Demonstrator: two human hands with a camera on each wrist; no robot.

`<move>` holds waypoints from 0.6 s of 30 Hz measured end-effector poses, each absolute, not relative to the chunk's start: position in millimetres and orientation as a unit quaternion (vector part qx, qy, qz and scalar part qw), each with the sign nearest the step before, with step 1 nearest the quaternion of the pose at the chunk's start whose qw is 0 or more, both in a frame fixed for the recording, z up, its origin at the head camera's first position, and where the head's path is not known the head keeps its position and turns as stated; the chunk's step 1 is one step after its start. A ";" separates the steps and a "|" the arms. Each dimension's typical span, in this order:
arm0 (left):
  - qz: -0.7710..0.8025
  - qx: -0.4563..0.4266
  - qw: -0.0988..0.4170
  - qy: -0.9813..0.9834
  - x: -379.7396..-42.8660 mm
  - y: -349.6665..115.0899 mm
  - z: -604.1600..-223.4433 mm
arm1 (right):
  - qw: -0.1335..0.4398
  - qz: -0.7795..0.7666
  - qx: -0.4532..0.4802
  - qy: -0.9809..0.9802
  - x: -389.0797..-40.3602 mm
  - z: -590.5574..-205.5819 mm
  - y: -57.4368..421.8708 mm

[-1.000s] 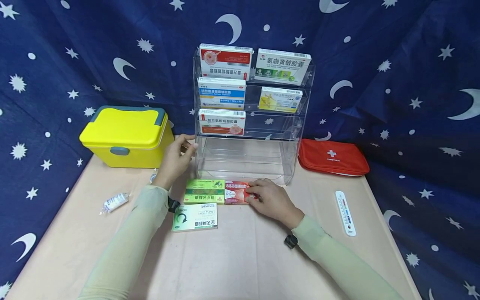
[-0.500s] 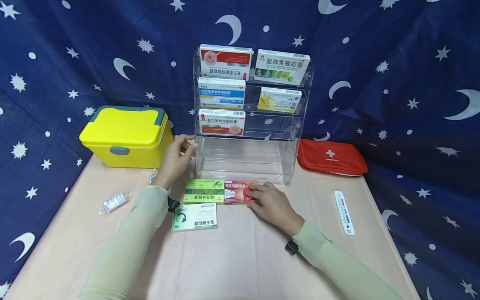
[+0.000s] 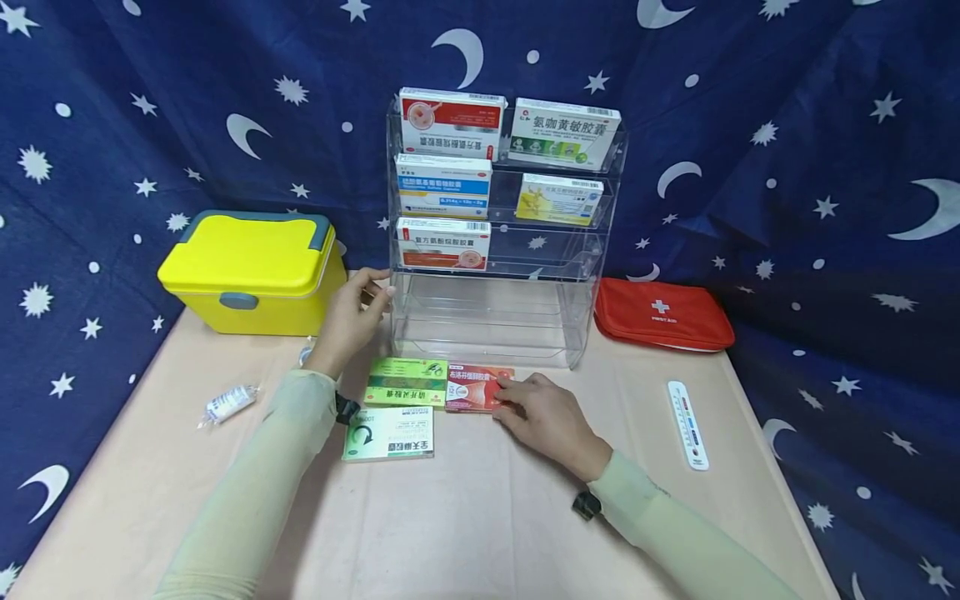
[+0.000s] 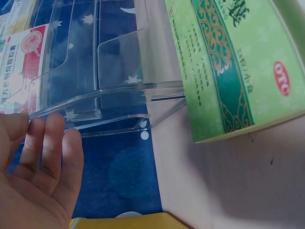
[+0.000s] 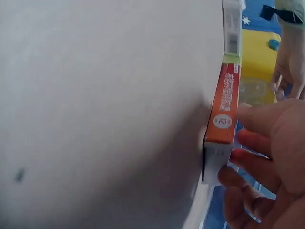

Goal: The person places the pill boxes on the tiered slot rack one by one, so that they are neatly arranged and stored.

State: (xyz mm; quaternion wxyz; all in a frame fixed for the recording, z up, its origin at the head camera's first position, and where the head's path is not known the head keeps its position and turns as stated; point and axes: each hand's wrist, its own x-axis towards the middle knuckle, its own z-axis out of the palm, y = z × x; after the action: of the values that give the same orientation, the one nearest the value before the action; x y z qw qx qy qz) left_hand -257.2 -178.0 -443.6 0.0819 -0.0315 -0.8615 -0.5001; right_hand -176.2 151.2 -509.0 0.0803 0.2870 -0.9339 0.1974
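My left hand [image 3: 351, 321] holds the left side edge of a clear acrylic display rack [image 3: 480, 312]; in the left wrist view its fingertips [image 4: 55, 126] lie along that edge. My right hand [image 3: 543, 417] grips the right end of a red medicine box [image 3: 468, 387] lying on the table, thumb on the near side. Left of that box, close beside it, lies a green-yellow medicine box [image 3: 407, 382], large in the left wrist view. A white-and-green medicine box [image 3: 390, 433] sits just nearer to me. The far side of the red box is partly hidden by my fingers.
Several medicine boxes, such as a blue-and-white one [image 3: 444, 187], stand in the rack's upper tiers. A yellow lidded case [image 3: 251, 275] stands left, with a wrapped white roll [image 3: 230, 404] before it. Right lie a red first-aid pouch [image 3: 663, 315] and a white thermometer strip [image 3: 687, 425].
The red box has shifted slightly toward me with my right hand, and the green-yellow box has slid a little left. My left hand stays at the rack's edge.
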 end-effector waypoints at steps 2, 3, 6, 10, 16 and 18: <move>-0.501 -0.029 0.079 -0.861 -257.0 -177.5 -443.3 | 0.082 0.240 0.268 -0.929 -179.9 -509.2 153.7; -0.501 -0.029 0.078 -0.862 -257.1 -177.5 -443.4 | 0.084 0.267 0.254 -0.926 -182.6 -509.6 155.3; -0.501 -0.029 0.078 -0.862 -257.3 -177.4 -443.5 | 0.080 0.351 0.208 -0.909 -192.5 -510.0 159.4; -0.499 -0.027 0.078 -0.863 -257.5 -177.7 -444.2 | 0.040 0.412 0.159 -0.896 -204.6 -512.1 163.6; -0.501 -0.025 0.075 -0.862 -257.7 -177.4 -444.2 | -0.028 0.403 0.147 -0.903 -210.8 -515.8 163.5; -0.501 -0.025 0.077 -0.862 -258.0 -177.4 -444.3 | -0.034 0.392 0.147 -0.907 -211.3 -517.1 162.6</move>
State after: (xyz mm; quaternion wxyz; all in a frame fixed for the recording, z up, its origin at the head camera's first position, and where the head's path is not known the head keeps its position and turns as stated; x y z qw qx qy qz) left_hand -258.0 -177.4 -444.3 0.0765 -0.0251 -0.8618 -0.5007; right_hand -211.3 162.6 -517.1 -0.0340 0.1467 -0.9074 0.3923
